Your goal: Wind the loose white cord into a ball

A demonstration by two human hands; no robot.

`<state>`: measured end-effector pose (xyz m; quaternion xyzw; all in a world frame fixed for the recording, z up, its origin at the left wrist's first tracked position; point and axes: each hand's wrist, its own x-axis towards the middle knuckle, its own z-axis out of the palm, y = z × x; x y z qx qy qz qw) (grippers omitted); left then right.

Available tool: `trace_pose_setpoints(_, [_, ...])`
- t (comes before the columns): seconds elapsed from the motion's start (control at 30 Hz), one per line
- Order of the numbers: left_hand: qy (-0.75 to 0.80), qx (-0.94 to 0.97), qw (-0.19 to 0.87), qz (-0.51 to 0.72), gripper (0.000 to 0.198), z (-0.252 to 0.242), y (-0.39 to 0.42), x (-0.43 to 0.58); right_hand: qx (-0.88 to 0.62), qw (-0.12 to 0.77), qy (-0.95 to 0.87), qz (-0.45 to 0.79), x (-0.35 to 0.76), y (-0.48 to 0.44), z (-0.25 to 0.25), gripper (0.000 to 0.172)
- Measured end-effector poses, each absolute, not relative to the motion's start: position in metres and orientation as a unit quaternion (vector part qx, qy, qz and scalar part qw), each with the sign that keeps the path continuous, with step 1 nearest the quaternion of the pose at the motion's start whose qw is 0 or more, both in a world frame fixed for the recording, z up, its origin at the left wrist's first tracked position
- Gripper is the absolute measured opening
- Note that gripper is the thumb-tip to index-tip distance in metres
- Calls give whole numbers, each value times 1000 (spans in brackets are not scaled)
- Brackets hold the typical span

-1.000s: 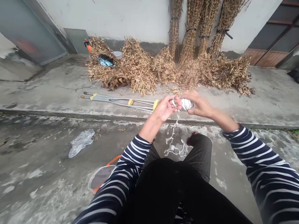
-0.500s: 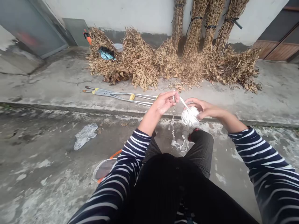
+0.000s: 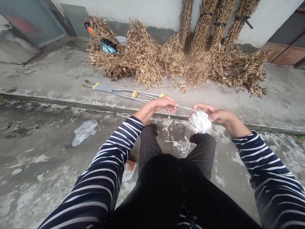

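Observation:
A white ball of cord (image 3: 199,122) sits in my right hand (image 3: 212,114), whose fingers curl round its far side and top. From the ball a strand (image 3: 186,108) runs left, drawn straight, to my left hand (image 3: 166,104), which pinches it between thumb and fingers. Below my left hand a loose tail (image 3: 167,132) hangs toward the ground and ends in a loopy heap of cord (image 3: 183,145) between my feet. Whether the tail touches my fingers all the way up is hard to see.
Crutches (image 3: 116,90) lie on the raised concrete step beyond my hands. Dried plant bundles (image 3: 145,60) line the wall, some standing tied upright. A crumpled clear plastic bag (image 3: 84,132) lies at left, and an orange-and-white item (image 3: 129,170) beside my left leg.
My left hand has moved left and down, and the strand between the hands is longer and flatter. The ball in my right hand has turned and shifted slightly right. The view has shifted.

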<state>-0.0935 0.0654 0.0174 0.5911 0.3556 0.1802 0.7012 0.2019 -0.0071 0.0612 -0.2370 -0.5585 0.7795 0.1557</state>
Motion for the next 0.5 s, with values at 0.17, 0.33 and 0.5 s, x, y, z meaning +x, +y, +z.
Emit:
trace_pose_setpoints(0.17, [301, 642, 697, 108, 26, 6, 73, -82, -220, 165, -562, 780, 194, -10, 66, 93])
trace_pose_setpoints(0.33, [364, 583, 657, 310, 29, -4, 47, -69, -233, 217, -552, 771, 191, -11, 67, 79])
trace_pose_setpoints(0.5, [303, 498, 707, 401, 47, -11, 3, -42, -294, 247, -540, 749, 190, 6, 63, 62])
